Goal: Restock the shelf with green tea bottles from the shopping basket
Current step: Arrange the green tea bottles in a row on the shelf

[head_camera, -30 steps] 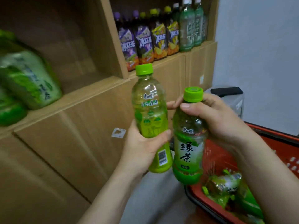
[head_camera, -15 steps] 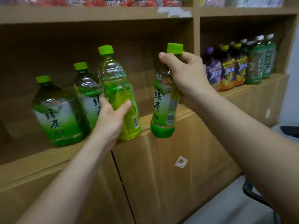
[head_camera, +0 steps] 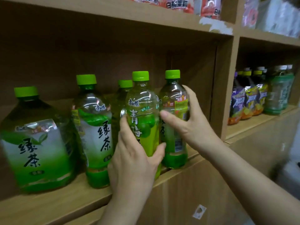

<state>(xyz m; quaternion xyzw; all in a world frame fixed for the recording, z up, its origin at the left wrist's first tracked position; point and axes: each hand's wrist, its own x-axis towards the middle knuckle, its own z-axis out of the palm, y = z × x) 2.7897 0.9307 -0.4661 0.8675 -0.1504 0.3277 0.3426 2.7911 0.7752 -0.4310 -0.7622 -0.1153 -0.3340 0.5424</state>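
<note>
Now left hand (head_camera: 134, 158) fingers (head_camera: 125, 125) wrap the lime-green bottle (head_camera: 142, 114) and right hand (head_camera: 190, 125) fingers (head_camera: 168, 116) clasp the green tea bottle (head_camera: 174, 98) just beside it, both upright at the front edge of the shelf (head_camera: 65, 197), probably to extend the row (head_camera: 95, 127) standing to their left.

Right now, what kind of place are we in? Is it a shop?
Probably a small shop or its stockroom. The wooden shelves hold a row of green tea bottles, other drinks stand lined up in the next compartment, and pink-labelled goods sit on the shelf above.
</note>
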